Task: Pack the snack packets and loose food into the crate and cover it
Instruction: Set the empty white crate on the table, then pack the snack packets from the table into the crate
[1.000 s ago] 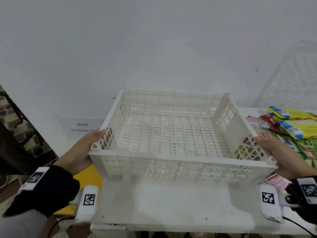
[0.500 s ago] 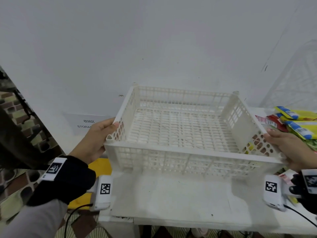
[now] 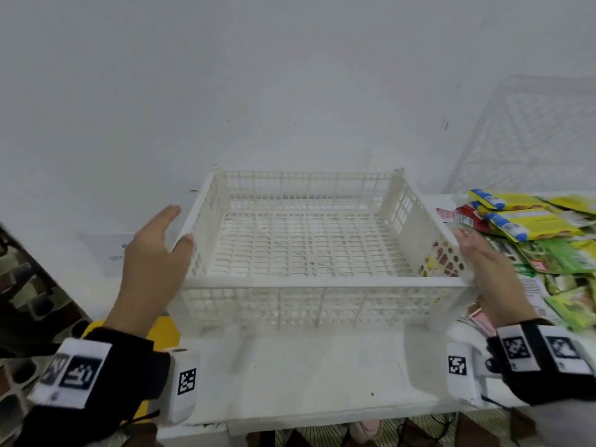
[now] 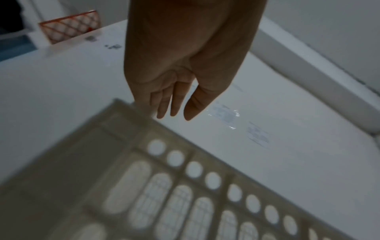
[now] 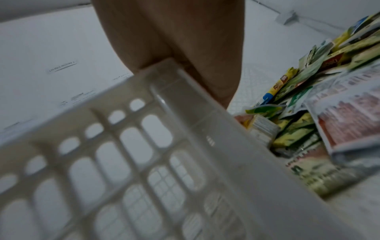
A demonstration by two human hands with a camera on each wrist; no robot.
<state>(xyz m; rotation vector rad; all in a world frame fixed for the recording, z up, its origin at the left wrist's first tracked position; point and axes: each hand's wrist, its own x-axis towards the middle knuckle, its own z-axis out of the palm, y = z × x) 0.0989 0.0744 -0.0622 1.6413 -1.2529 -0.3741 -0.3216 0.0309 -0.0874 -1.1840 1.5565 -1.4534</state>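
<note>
Left grip: I saw fingers straight, apart from crate
Right grip: flat, fingers straight
Risk: packets pinned under right wall

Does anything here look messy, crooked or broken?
Nothing looks broken. The white crate sits level and empty on the table. The only untidy thing is the snack packets, heaped in a loose overlapping pile to its right. A second crate leans tilted against the wall behind them.
</note>
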